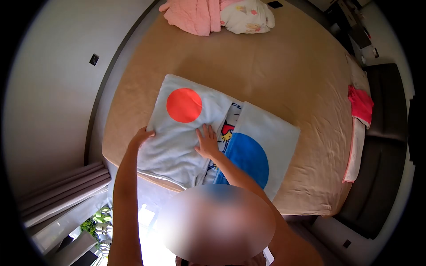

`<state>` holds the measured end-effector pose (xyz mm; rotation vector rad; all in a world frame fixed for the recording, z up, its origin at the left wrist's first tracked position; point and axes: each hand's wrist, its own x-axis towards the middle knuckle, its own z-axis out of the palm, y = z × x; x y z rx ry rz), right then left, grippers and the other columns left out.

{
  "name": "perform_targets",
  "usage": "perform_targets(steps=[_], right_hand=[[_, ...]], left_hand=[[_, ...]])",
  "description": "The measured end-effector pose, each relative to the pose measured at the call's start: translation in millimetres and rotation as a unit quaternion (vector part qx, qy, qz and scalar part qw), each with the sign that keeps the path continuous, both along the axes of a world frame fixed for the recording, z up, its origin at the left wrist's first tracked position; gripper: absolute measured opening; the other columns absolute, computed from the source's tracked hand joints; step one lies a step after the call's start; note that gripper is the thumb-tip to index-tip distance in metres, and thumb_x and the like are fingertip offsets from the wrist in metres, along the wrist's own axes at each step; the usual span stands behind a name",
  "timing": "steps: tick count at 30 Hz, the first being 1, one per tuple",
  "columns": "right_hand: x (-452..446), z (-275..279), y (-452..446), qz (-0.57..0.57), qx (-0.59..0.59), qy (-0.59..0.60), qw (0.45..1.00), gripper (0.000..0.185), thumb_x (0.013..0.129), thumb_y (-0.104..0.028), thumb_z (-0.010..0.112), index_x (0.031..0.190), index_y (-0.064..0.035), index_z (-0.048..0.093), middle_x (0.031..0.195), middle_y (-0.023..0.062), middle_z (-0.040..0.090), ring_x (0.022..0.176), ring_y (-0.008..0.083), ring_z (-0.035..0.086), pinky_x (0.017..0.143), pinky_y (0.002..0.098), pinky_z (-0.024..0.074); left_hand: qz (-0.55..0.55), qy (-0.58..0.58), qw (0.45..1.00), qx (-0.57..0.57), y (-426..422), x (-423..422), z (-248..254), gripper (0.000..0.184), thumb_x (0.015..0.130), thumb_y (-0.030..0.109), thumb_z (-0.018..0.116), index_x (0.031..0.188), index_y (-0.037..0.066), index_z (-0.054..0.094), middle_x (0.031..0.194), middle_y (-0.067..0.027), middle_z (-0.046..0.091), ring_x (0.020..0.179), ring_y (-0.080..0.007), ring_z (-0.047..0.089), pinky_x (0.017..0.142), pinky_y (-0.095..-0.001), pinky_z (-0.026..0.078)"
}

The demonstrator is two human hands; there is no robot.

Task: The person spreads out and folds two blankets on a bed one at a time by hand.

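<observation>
A pale blue-grey blanket (173, 142) with an orange-red circle and a large blue circle lies on the tan bed sheet, its left and right parts folded inward. Between the two folded parts a strip of printed cartoon pattern (227, 129) shows. My right hand (207, 141) rests on the left folded part near its inner edge, fingers spread. At the blanket's left edge is my left hand (143, 135), its thumb over the cloth and its other fingers closed at the edge.
A pink blanket (195, 17) and a white patterned bundle (248, 17) lie at the bed's far edge. On the right, a red cloth (361, 105) lies over pillows beside a dark headboard (386, 102). A curtain (66, 190) hangs at lower left.
</observation>
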<state>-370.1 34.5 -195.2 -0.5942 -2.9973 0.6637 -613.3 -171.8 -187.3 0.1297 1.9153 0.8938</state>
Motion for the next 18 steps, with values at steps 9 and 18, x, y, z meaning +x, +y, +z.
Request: perform_targets(steps=[9,18], right_hand=[[33,143,13,-0.071,-0.601,0.136,0.785,0.062,0.087,-0.038,0.046,0.132,0.0013,0.026,0.125,0.0209,0.041,0.103,0.0248,0.048,0.077,0.0323,0.0447],[288,136,87,-0.33,-0.715,0.258,0.559,0.054,0.088,-0.047,0.037,0.128,-0.0108,0.036,0.117,0.0057,0.048,0.104,0.0172,0.047,0.089,0.0311,0.0366]], left_hand=[[-0.23,0.032,0.959,0.16,102,118,205,0.087,0.061,0.013,0.064,0.136,0.008,0.021,0.117,-0.0171,0.049,0.106,-0.0229,0.049,0.084,-0.0334,0.043],[-0.308,0.266,0.893,0.193,226,428,230,0.083,0.064,0.017,0.063,0.136,0.015,0.022,0.111,-0.0203,0.053,0.09,-0.0352,0.057,0.076,-0.0394,0.047]])
